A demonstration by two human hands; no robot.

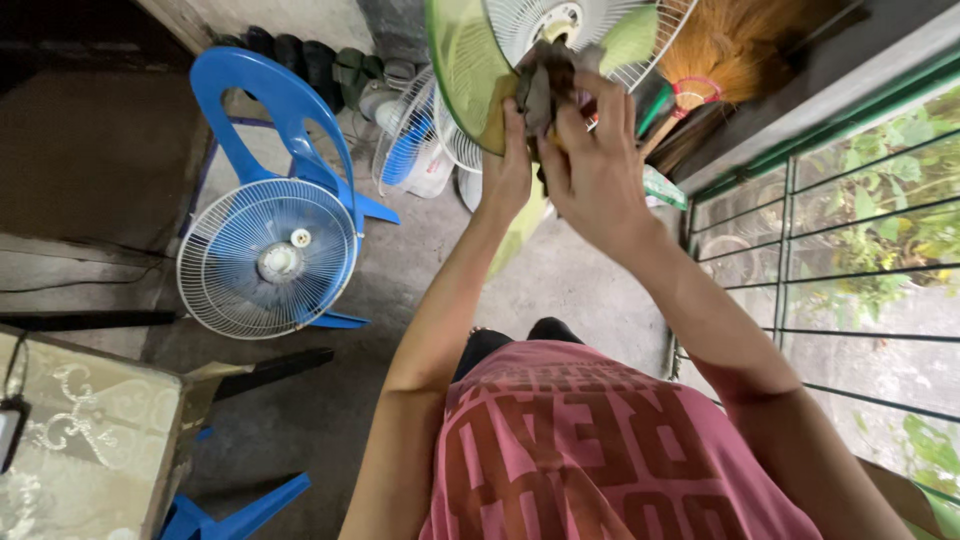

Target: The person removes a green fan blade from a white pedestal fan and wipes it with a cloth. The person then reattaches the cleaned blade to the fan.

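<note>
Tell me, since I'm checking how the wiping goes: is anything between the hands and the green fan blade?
Only the dark rag. The right hand presses it against the green fan blade, and the left hand grips the blade's edge directly. The white wire grille sits behind the blade, not in the way.

A dark grey rag (543,88), crumpled and limp, was bunched against a pale green fan blade (470,75) at the far middle of the scene. The blade was broad, translucent and smooth, tilted on edge, with a second lobe (630,38) of the same green showing to the right of the rag. The blade sat in front of a white wire fan guard (640,60) with a round white hub (562,20) at its centre, held up well above the floor.
</note>
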